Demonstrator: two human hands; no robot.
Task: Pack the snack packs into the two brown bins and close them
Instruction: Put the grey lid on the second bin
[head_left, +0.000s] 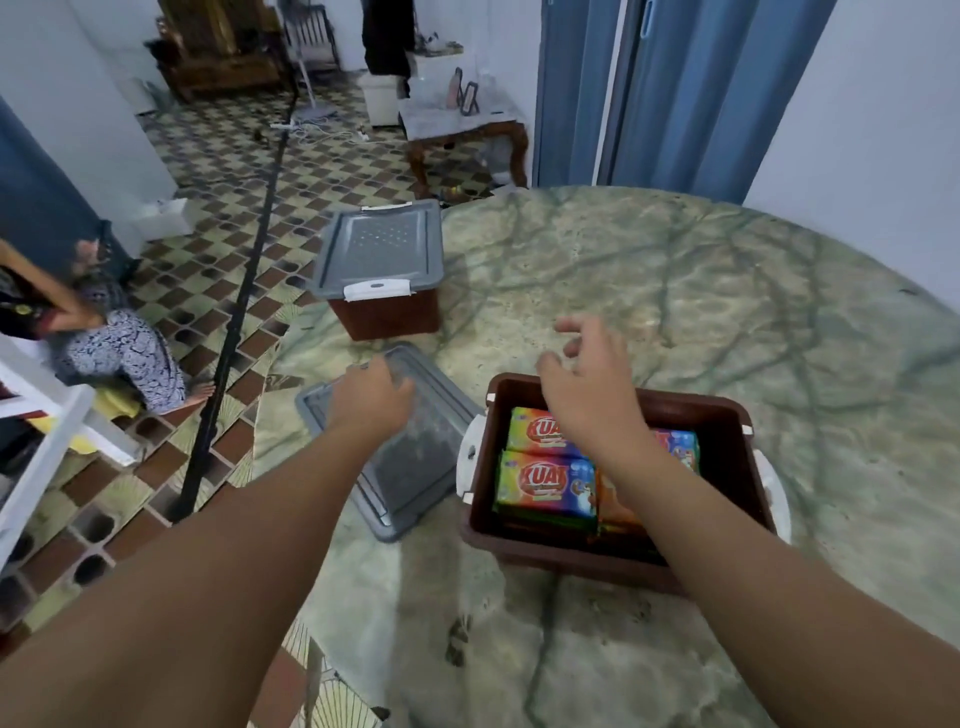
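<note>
Near bin (618, 540) filled with snack packs (545, 480), lid pending.
Loose lid (415, 467) beside it is touched by left hand (374, 397), grip unclear; right hand (587, 374) held relaxed above; far bin (384, 312) lidded.

Marble table (727, 322), patterned floor tiles (218, 171)

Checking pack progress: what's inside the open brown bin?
The open brown bin holds colourful snack packs lying flat in stacks. The right hand and forearm cover the middle ones, so count and depth can't be told.
</note>
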